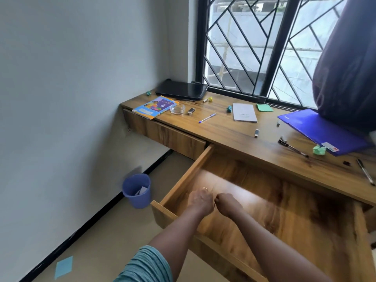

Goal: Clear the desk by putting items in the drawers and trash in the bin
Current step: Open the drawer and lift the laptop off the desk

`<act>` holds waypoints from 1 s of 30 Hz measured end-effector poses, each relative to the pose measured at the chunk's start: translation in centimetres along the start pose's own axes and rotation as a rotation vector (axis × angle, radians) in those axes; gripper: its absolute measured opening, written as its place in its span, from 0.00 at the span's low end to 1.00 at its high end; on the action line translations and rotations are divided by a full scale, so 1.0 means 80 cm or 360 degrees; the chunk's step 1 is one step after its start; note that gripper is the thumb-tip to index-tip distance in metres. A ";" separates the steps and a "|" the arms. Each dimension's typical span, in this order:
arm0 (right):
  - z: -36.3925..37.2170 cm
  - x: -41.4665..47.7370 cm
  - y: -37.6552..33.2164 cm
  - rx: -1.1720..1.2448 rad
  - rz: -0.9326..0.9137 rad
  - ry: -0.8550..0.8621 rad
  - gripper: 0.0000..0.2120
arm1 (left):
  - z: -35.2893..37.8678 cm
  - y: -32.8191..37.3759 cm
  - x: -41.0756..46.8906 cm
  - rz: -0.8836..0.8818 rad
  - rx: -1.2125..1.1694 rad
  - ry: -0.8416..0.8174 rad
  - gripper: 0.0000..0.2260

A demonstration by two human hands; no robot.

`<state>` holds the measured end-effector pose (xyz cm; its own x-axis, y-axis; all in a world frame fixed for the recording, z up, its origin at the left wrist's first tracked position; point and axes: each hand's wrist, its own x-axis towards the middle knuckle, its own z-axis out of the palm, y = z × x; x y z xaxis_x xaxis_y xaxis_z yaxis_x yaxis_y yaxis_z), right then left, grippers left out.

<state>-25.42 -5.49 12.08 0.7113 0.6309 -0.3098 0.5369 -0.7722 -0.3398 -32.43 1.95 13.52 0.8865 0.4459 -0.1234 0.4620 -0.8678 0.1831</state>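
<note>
Wooden desk (234,131): I see it running under the window (240,58), with things scattered along its top.
Drawer (295,216): pulled far out beneath the middle of the desk; both hands reach into its left end.
Blue folder (323,131): flat at the right of the desk, well apart from either hand.
Laptop (181,90): closed, in the back left corner.
Bin (136,190): blue, on the floor just left of the drawer, with a scrap of paper inside.
Booklet (154,106): bright cover up, overhanging the front left edge of the desk.
Notebook (244,112): grey, closed, near the window.
Left hand (200,201): back upward, fingers curled down toward the drawer floor. A small pale round thing shows just past its fingertips, too blurred for me to name. I cannot tell whether the hand grips anything.
Right hand (227,201): just beside the left, knuckles bunched like a fist. I cannot tell what, if anything, it holds.
Ashtray (177,108): clear glass, just right of the booklet.
Pen (207,118): lying slantwise between the ashtray and the notebook.
Crumpled green paper (319,150): touching the folder's front corner.
</note>
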 end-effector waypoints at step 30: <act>-0.041 0.371 -0.429 0.0215 0.0061 0.0413 0.15 | -0.187 -0.468 0.307 -0.0054 -0.0044 0.0306 0.17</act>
<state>-21.23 39.53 17.44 0.8314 0.5478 -0.0933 0.4546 -0.7669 -0.4529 -27.59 48.70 18.23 0.8578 0.5107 0.0581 0.4898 -0.8464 0.2091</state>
